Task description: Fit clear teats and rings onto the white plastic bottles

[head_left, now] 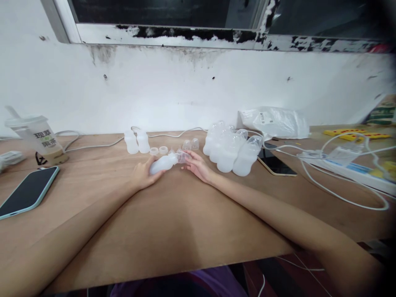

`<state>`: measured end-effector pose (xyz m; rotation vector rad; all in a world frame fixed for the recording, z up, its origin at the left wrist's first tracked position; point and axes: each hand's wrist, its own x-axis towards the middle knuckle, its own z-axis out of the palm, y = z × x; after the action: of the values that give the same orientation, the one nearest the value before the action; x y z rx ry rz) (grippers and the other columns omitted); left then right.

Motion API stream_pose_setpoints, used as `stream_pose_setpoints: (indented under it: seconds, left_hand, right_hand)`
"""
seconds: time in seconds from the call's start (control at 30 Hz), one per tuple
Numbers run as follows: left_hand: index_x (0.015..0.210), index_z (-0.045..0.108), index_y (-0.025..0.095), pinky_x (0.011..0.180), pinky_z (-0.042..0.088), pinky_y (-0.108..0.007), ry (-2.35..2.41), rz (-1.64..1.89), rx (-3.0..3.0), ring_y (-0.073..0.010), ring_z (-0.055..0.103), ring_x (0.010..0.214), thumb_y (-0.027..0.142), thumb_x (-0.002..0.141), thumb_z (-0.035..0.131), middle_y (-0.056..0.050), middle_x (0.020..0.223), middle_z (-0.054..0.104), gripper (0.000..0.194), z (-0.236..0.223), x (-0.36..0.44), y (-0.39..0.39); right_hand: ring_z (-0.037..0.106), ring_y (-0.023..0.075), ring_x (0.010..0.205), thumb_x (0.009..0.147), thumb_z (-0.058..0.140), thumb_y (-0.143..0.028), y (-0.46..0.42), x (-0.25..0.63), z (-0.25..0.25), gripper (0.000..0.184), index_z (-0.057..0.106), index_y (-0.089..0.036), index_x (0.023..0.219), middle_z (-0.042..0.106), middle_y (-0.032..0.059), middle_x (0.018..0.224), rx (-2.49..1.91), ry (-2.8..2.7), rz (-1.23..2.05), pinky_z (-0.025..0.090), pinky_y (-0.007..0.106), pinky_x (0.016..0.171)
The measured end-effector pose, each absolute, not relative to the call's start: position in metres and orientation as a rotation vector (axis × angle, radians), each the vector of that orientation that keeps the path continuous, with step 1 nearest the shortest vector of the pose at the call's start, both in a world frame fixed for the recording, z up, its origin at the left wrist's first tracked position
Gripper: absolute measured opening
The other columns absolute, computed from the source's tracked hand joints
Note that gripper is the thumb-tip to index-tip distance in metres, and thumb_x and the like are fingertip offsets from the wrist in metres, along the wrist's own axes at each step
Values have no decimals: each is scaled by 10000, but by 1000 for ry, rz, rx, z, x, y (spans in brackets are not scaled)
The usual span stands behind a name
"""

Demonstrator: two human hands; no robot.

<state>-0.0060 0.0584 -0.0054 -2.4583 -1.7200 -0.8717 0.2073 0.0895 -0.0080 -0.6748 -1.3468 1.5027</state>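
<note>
My left hand [144, 173] is wrapped round a frosted white baby bottle [161, 164], which lies tilted with its teat end toward the right. At that end, the fingers of my right hand [198, 164] pinch a clear dome cap [182, 156] beside or over the teat; the exact contact is too small to tell. Behind my hands lie white collar rings [158, 150] and two clear caps [190, 144]. Two bottle bodies without caps [136, 142] stand at the back left. To the right, several capped bottles [230, 150] stand in a cluster.
A drink cup with straw [38, 138] and a phone [29, 192] are on the left of the wooden table [173, 231]. On the right are a dark phone [276, 161], a plastic bag [275, 122], a power strip [349, 165] and looping white cables [337, 197].
</note>
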Motion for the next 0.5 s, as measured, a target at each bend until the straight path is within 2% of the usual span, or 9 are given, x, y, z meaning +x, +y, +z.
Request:
stream_pose_setpoints:
  seconds: [0.17, 0.3, 0.5]
  left_hand:
    - [1043, 459, 226, 620, 424, -290, -1712, -817, -2446, -231, 604, 748, 556, 714, 420, -28, 881, 628, 467, -5, -6, 56]
    - [1077, 449, 212, 594, 424, -287, -1727, -756, -2438, -234, 606, 710, 574, 716, 404, -40, 830, 632, 513, -4, -5, 55]
    - [1071, 459, 210, 605, 427, -289, -1711, -739, -2435, -232, 607, 713, 578, 721, 398, -39, 826, 631, 511, -3, -5, 54]
  right_hand:
    - [531, 132, 852, 636, 617, -230, 88, 207, -9, 366, 488, -228, 978, 520, 31, 1037, -687, -1443, 1381, 474, 244, 658]
    - [542, 114, 773, 615, 647, -224, 89, 206, -10, 426, 474, -235, 1004, 546, 8, 951, -714, -1528, 1292, 471, 257, 694]
    - [539, 135, 891, 625, 647, -225, 88, 207, -11, 439, 457, -238, 1020, 540, 13, 1013, -671, -1604, 1251, 438, 297, 821]
